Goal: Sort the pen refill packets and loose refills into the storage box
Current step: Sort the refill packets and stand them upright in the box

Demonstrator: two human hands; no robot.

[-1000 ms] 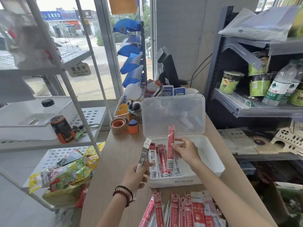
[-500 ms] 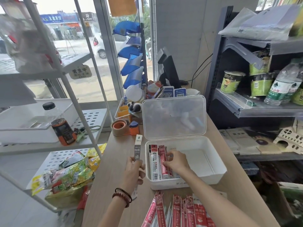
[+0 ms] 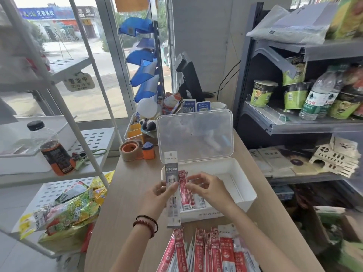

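Grey packet (image 3: 171,173) now over storage box (image 3: 247,186), gripped by left hand (image 3: 157,193), right hand (image 3: 210,191) fingers loose, tape (image 3: 129,150) behind

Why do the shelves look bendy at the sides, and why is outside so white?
Head view: the wide-angle lens bows the white rack and the grey shelf unit near the edges. Head view: bright daylight washes out the street outside. Head view: the right hand looks slightly soft, while the grey packet in the left hand is readable.
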